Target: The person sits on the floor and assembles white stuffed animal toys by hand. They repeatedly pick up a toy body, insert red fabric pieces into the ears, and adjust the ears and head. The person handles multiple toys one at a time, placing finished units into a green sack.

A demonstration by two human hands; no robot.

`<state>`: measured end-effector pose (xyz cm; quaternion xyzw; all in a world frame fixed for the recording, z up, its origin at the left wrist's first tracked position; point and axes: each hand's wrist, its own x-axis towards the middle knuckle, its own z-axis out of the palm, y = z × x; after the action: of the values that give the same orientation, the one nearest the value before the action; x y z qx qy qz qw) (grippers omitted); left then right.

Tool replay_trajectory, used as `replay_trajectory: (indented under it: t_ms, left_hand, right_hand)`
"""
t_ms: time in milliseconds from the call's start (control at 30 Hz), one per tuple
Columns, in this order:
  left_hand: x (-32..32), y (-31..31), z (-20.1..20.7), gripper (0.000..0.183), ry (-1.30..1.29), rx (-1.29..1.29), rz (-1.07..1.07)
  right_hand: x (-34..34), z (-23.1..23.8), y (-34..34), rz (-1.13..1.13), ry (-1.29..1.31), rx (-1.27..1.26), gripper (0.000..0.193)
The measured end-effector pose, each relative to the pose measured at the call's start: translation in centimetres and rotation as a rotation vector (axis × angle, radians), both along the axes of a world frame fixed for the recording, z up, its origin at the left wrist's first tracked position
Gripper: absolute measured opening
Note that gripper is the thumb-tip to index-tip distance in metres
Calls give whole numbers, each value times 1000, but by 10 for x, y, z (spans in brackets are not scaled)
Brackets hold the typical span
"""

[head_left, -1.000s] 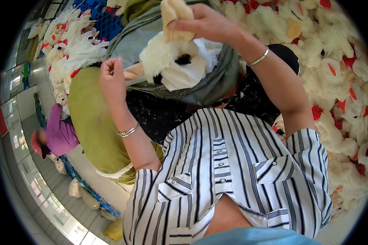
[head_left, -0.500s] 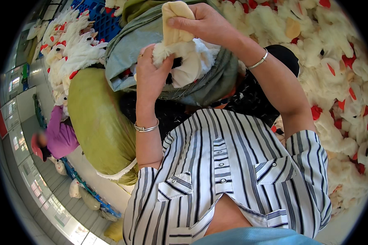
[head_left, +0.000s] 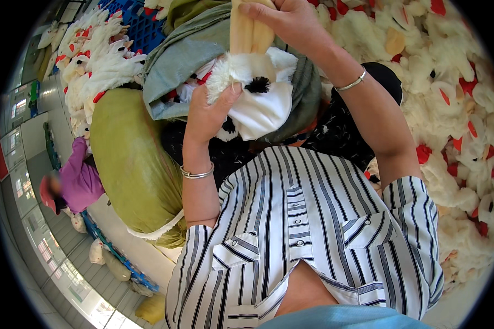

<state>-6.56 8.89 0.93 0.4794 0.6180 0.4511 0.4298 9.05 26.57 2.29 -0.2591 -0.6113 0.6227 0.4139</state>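
Observation:
An unstuffed white plush toy skin (head_left: 264, 112) with fluffy fur and black tufts is stretched between my hands over an open grey-green sack (head_left: 175, 77). My left hand (head_left: 207, 114) pinches the fluffy white fur with its thumb on top. Farther away, my right hand (head_left: 296, 23) is closed on the long cream-coloured fabric part (head_left: 250, 35) of the same skin, pulled out lengthwise. More white and red plush pieces (head_left: 204, 72) show inside the sack's mouth, beside my left hand. Some of my left fingers are hidden behind the fur.
A full olive-green sack (head_left: 132, 159) stands at my left. White plush skins with red parts form a large pile (head_left: 450, 137) on the right and another heap (head_left: 101, 66) at far left, near a blue plastic crate (head_left: 140, 27). A person in purple (head_left: 82, 178) sits farther left.
My right hand has moved away from me, drawing the cream part farther out. The white skin has spread open, showing more white cloth and a black tuft. My left hand keeps its grip.

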Motion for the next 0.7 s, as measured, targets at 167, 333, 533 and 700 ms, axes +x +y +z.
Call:
replay_trajectory:
  t_ms: [167, 333, 533, 700]
  left_hand:
    - [-9, -2, -14, 27, -253, -72, 245]
    - [-4, 9, -7, 29, -406, -13, 417]
    - [-4, 15, -20, 28, -359, 38, 402]
    - [-1, 21, -13, 30, -331, 37, 430]
  right_hand:
    - [-1, -3, 5, -55, 92, -24, 13]
    - [-6, -20, -10, 318, -50, 180, 25]
    - [-11, -23, -36, 495, -302, 297, 16]
    - [-12, -26, -28, 397, -304, 310, 17]
